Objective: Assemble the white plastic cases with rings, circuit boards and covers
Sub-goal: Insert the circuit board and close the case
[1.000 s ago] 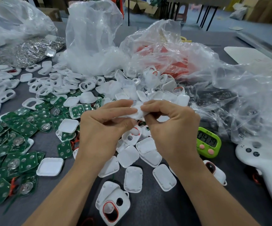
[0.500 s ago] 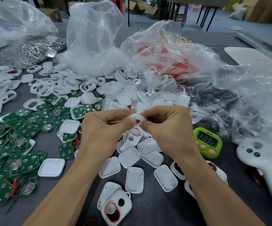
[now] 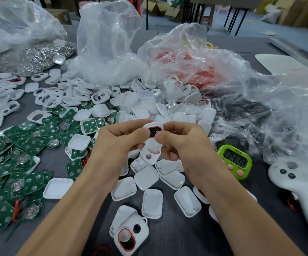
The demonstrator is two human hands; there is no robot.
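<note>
Held a case [image 3: 152, 126] in both grips, raised above the tabletop [image 3: 177, 235] at mid-frame. Clenched the left grip [image 3: 116, 141] on the case's left edge; pinched the right edge with the right grip [image 3: 182, 143], thumb laid against the red ring [image 3: 155, 127] in the case's window.

Appeared to be at the ring step: ring pushed into the opening, seemingly seated along the top, the rest unconfirmed. Called next, on that reading, for a last press around the ring. Then for one of the green boards [image 3: 29, 145] heaped at left, laid into the back of the case. Then for one of the white covers [image 3: 146, 177] lying just below the hands, snapped on. Would mean freeing one grip and trusting the case to the other.

Hid the case's lower half and back behind fingers and thumbs; could not rule a board in or out inside. Left unclear a second case [image 3: 148, 156] with a round hole, directly beneath: held by the right grip's lower fingers, or merely lying on the pile.

Also caught a ringed case [image 3: 131, 235] lying near the front edge, a green timer [image 3: 235, 161] at right with digits too soft to trust, and a white controller [image 3: 297, 185] cut off by the frame. Buried further parts under clear bags [image 3: 108, 43] at the back.
</note>
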